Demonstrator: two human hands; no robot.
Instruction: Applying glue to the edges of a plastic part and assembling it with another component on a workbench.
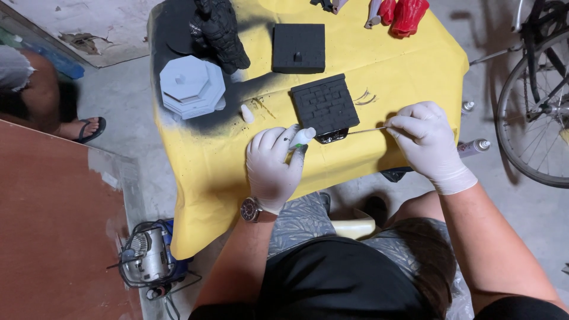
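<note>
At about nine o'clock a bystander's foot in a dark sandal (90, 129) rests on the concrete floor, and down at seven o'clock a small air compressor (147, 256) sits beside a reddish wooden board (53, 219). The yellow tabletop (225, 160) fills the upper middle of the view. On its left part, toward eleven o'clock, stands a pale grey octagonal model (192, 86), with a black-sprayed figure (219, 32) just behind it and a small white cap (247, 113) lying near its lower right. The left hand (274, 161), in a white glove with a wristwatch (251, 209) at the wrist, is curled closed around a small white bottle (303, 137), whose tip points toward the black brick-patterned roof piece (325, 105) lying just beside it at the centre of the tabletop. At twelve o'clock lies a black square tile (299, 48), well apart from the hands. The right hand (428, 142), also gloved, pinches a thin stick (366, 130) between its fingertips; the stick's far end reaches the lower right edge of the roof piece. At one o'clock red printed parts (408, 14) stand at the tabletop's far edge. At three o'clock a spray can (474, 146) lies on the floor, near a bicycle wheel (533, 112).
</note>
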